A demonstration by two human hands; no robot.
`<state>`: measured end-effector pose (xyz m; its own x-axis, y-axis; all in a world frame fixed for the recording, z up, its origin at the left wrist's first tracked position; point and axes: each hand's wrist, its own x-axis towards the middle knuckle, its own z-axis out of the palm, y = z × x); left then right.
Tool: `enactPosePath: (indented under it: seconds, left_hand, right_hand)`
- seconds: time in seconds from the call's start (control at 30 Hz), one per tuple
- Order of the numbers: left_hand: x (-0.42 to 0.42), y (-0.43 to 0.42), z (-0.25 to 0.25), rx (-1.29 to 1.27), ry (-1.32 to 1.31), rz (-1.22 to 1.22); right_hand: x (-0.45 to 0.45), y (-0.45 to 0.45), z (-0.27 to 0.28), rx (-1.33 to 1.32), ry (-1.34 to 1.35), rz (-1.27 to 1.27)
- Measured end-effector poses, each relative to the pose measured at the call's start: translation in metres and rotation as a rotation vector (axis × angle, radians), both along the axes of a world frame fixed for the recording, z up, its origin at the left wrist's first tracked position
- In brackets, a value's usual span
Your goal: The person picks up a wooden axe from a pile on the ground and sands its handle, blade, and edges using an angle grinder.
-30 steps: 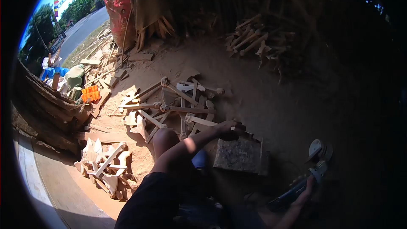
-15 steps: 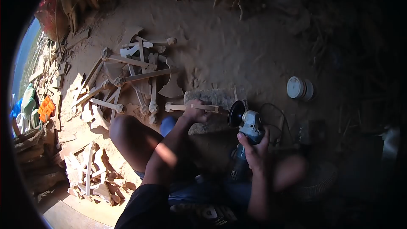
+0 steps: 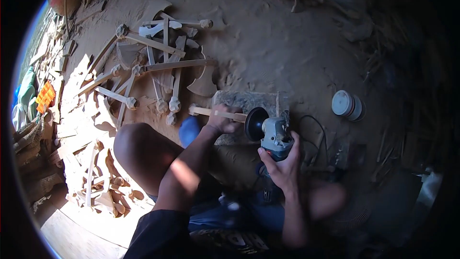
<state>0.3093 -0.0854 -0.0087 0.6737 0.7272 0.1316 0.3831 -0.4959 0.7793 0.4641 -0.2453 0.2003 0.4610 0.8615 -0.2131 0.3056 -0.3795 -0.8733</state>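
Many long wooden pieces (image 3: 155, 44) spread over the sandy ground (image 3: 268, 48), their knobbed ends pointing several ways, and a smaller sunlit heap (image 3: 90, 177) lies beyond the bent left knee (image 3: 136, 148). A rough block (image 3: 249, 98) sits in front of the person, with a white round container (image 3: 341, 102) to the right of it. The right hand (image 3: 287, 165) grasps the body of a grinder (image 3: 277, 136), thumb along one side and fingers wrapped around the other. The left hand (image 3: 220, 117) is clenched around a wooden bar (image 3: 203, 111) at the near side of the block, its knobbed end pointing left. At the bar's other end stands the grinder's black disc (image 3: 254, 123); whether they touch, I cannot tell. The step in hand looks like bringing disc and bar together. That calls for a firm hold on both, a steady disc angle, and left fingertips clear of the rim.
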Motion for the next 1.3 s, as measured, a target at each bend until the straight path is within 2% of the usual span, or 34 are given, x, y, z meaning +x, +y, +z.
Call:
enactPosePath:
  seconds: [0.07,0.2,0.33,0.43,0.47,0.57,0.67,0.77,0.83,0.9,1.1,1.23,1.3]
  left_hand:
    - [0.002,-0.002,0.001,-0.017,0.007,0.023]
    - [0.0,-0.003,0.001,-0.005,-0.002,0.023]
    - [0.0,-0.002,0.0,-0.004,0.035,0.009]
    - [0.001,-0.005,0.005,-0.018,0.004,0.028]
    - [0.001,-0.006,0.007,-0.049,0.003,0.031]
    - [0.001,-0.001,0.007,-0.017,0.009,0.022]
    - [0.0,-0.006,0.005,0.015,0.013,0.015]
    - [-0.003,-0.001,0.007,0.008,-0.003,0.036]
    - [-0.001,-0.003,0.009,-0.054,-0.043,0.04]
    - [0.001,-0.003,0.01,-0.037,-0.019,0.032]
    - [-0.001,-0.002,0.008,0.006,0.017,0.034]
    - [0.002,-0.003,0.007,-0.004,0.016,0.04]
    - [0.002,-0.001,0.007,0.01,0.017,0.051]
  right_hand:
    - [-0.006,0.007,0.015,-0.043,-0.024,-0.016]
    - [0.005,0.011,0.007,-0.074,0.005,-0.059]
    - [0.013,0.01,0.007,-0.129,0.124,-0.13]
    - [0.002,0.011,0.011,-0.026,-0.19,0.028]
    - [0.001,0.012,0.017,-0.136,0.035,-0.029]
    - [0.008,0.006,0.0,-0.074,-0.141,-0.019]
    - [0.013,0.011,0.002,-0.152,-0.205,-0.078]
    - [0.009,0.005,0.005,-0.112,-0.07,-0.062]
    - [0.0,0.008,0.011,-0.085,-0.148,0.005]
    - [0.0,0.009,0.014,-0.163,0.003,-0.042]
    - [0.007,0.005,0.003,-0.1,0.049,-0.128]
    - [0.007,0.003,-0.003,-0.088,-0.104,-0.002]
    - [0.006,0.001,-0.001,-0.108,-0.056,-0.062]
